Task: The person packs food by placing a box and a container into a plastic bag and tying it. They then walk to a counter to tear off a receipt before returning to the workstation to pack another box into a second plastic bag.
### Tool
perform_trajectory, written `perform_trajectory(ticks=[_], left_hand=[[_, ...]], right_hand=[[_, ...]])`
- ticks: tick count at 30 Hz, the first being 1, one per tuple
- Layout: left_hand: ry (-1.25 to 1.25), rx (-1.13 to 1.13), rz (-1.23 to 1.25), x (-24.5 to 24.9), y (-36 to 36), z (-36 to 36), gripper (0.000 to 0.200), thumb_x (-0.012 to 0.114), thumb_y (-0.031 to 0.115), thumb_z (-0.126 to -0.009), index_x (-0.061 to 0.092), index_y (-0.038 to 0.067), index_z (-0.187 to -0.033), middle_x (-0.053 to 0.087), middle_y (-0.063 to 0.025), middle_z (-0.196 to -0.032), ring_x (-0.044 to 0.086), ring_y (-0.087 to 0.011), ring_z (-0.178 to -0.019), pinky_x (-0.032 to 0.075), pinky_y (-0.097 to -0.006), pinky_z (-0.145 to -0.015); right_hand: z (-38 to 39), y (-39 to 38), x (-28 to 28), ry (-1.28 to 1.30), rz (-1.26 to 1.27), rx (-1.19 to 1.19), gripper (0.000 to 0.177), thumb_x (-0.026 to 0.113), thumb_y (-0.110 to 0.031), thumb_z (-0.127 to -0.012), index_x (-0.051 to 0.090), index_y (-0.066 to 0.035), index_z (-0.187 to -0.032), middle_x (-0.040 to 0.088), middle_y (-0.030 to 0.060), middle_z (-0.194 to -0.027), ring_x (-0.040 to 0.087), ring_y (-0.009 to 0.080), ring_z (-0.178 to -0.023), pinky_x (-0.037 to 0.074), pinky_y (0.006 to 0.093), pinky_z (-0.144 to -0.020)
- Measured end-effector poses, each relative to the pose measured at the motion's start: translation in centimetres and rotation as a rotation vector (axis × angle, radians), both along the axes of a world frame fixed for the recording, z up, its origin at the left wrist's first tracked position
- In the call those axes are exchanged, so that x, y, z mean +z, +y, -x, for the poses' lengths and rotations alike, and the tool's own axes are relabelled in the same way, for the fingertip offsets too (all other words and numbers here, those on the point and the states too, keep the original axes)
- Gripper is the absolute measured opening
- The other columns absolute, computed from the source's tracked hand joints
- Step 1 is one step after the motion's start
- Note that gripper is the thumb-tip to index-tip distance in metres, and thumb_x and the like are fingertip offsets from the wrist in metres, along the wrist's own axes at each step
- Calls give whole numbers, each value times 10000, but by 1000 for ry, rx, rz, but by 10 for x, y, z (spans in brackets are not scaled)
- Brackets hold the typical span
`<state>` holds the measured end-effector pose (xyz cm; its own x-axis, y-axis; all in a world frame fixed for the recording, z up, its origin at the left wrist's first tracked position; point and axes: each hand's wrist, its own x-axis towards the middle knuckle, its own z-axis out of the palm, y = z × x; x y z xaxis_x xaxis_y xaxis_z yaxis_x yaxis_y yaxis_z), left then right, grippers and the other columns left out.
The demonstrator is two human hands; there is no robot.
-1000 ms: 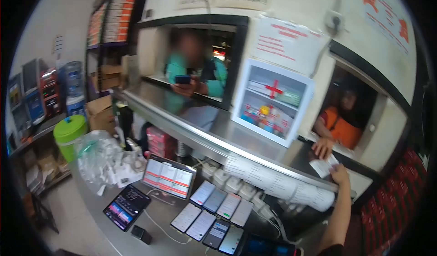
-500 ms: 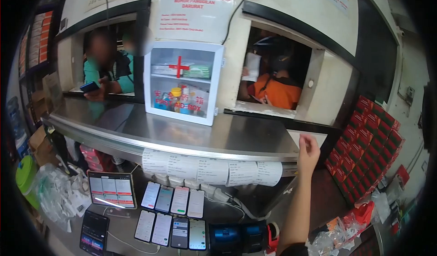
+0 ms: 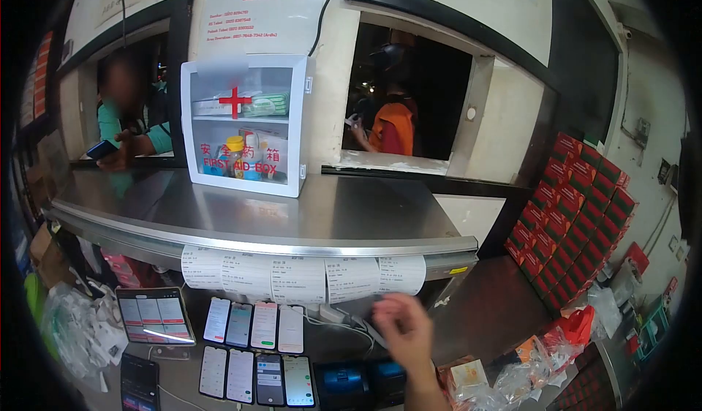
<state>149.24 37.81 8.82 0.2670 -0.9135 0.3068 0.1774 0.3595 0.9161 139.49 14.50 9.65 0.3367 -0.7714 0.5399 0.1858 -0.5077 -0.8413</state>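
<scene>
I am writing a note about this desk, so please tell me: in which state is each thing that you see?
Right hand: fingers loosely bent, blurred, nothing visible in it.
Paper slips: hanging below the counter.
First aid box: closed, upright.
Eight phones: lying in two rows, screens lit.
Tablet: propped up, screen lit.
Dark phone: held in another person's hand.
Red boxes: stacked.

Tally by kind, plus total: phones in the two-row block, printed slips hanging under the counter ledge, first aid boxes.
Phones in the block: 8
Hanging printed slips: 5
First aid box: 1
Total: 14
</scene>
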Motion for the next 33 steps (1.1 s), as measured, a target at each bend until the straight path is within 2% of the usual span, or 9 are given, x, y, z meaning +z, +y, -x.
perform_trajectory(ticks=[4,6,10,22,23,26,29,30,33], left_hand=[[-15,13,-19,1,3,2,376,524,348,-857,522,-26,-817,546,-146,-740,535,-272,-667,440,-403,-645],[-19,21,-28,2,5,3,372,524,344,-858,522,-26,-820,547,-147,-744,536,-271,-671,440,-402,-647],[-36,35,-42,6,10,5,366,523,337,-861,522,-27,-826,550,-147,-751,539,-270,-678,442,-401,-652],[-149,210,-112,11,-11,-3,347,520,316,-869,522,-29,-843,560,-148,-774,546,-266,-699,446,-396,-665],[-140,161,-164,-11,-24,-18,434,546,57,-836,383,-31,-1228,496,-147,-1095,502,-207,-1028,416,-321,-880],[-294,396,-225,-3,-68,-20,504,605,14,-788,383,-9,-1240,504,-112,-1145,499,-169,-1056,421,-303,-861],[104,300,-220,-10,-80,-28,180,592,85,-833,568,5,-993,616,-35,-807,555,-68,-709,435,-208,-607],[87,439,-172,1,-79,-26,89,582,104,-855,608,21,-834,576,40,-642,467,0,-536,355,-151,-491],[71,482,-112,18,-66,-38,101,583,111,-857,612,14,-853,585,20,-655,479,-8,-551,361,-160,-490]], right_hand=[[-27,14,-36,104,-259,90,499,626,-8,-783,319,-32,-1175,473,155,-1182,469,214,-1114,380,338,-938],[-46,5,-62,-492,-439,194,462,579,49,-779,377,-144,-1147,364,128,-1292,363,229,-1195,362,408,-925],[-67,-11,-71,-751,-796,671,382,502,26,-805,454,-199,-1110,412,50,-1275,394,235,-1176,288,503,-946],[-54,24,-59,-760,-826,442,439,499,54,-794,421,-11,-1222,495,109,-1222,472,247,-1141,359,375,-983],[-50,33,-58,-755,-834,440,439,499,54,-794,421,-11,-1222,495,109,-1222,472,247,-1141,359,375,-983],[-33,70,-52,-623,-991,428,450,496,57,-787,412,-10,-1224,525,117,-1156,518,249,-1077,417,372,-926],[-15,104,-47,-539,-1031,414,413,540,93,-773,449,36,-1171,556,130,-1102,554,226,-1018,455,344,-861],[-10,109,-48,-523,-1048,421,413,540,93,-773,449,36,-1171,556,130,-1102,554,226,-1018,455,344,-861],[9,120,-51,-477,-818,496,358,573,64,-777,495,40,-1126,584,128,-1051,576,202,-964,468,321,-831]])
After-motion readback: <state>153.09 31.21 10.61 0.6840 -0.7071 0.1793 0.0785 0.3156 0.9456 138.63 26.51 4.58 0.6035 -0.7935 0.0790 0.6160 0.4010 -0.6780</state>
